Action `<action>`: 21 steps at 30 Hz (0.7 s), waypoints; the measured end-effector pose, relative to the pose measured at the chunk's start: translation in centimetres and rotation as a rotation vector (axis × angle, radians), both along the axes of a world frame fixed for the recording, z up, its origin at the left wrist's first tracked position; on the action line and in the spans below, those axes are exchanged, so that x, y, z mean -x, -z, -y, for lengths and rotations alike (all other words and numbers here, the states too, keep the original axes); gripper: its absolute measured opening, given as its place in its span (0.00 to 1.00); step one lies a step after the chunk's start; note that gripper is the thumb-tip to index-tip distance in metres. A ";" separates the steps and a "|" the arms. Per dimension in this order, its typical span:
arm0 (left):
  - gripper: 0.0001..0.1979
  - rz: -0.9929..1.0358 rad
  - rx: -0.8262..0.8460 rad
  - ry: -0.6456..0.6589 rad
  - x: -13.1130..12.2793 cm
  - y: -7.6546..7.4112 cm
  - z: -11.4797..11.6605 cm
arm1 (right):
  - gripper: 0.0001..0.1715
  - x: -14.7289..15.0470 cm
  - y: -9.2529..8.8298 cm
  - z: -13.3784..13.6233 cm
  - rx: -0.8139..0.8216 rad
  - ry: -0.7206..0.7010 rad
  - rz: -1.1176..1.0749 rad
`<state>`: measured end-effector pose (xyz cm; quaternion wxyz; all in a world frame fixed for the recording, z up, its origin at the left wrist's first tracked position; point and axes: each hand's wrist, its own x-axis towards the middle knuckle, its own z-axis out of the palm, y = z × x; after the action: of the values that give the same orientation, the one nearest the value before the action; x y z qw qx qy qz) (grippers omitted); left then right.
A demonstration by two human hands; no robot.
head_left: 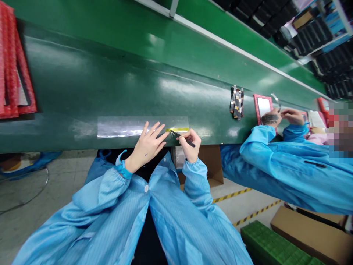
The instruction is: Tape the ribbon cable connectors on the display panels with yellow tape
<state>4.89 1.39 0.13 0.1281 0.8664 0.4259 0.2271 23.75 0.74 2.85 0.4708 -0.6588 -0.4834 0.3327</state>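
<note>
Black tweezers [175,134] pinched in right hand [191,151], tips at yellow strip [182,129], near its left end. Strip lies on clear film [118,127], just past right fingertips. Left hand [146,148] open, fingers splayed over film, index tip right by strip's left end. Green bench [68,81] underneath. Dark parts [236,105] bunched to the right, red bubble wrap [26,79] far left. Blue-clad co-worker [278,158] at right, racks [317,38] beyond.
</note>
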 end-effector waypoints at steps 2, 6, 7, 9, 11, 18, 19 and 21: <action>0.20 0.004 0.003 -0.003 0.0 0.0 0.0 | 0.07 0.0 0.1 0.0 -0.006 0.006 0.007; 0.20 -0.017 -0.001 0.009 0.0 0.1 0.0 | 0.05 0.1 0.3 0.1 -0.050 -0.013 0.043; 0.21 -0.014 -0.001 0.008 -0.1 0.2 0.0 | 0.04 0.1 0.4 0.1 -0.056 -0.015 0.032; 0.23 0.013 -0.005 -0.004 -0.2 0.2 0.0 | 0.05 0.0 0.5 0.0 -0.069 -0.004 -0.051; 0.25 0.054 -0.016 -0.018 -0.1 0.2 0.1 | 0.08 -0.2 0.4 0.0 -0.089 0.029 -0.190; 0.20 0.106 -0.047 -0.055 2.5 0.0 -0.4 | 0.14 -0.3 -0.9 0.7 -0.179 0.094 -0.454; 0.19 0.107 -0.048 -0.061 3.0 0.0 -0.5 | 0.13 -0.2 -0.9 0.7 -0.184 0.100 -0.473; 0.18 0.104 -0.058 -0.061 3.6 0.2 -0.6 | 0.13 0.1 -0.6 0.2 -0.190 0.110 -0.511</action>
<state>1.25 2.01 -0.06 0.1179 0.8433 0.4381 0.2881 23.69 0.54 3.43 0.6544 -0.5317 -0.3417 0.4151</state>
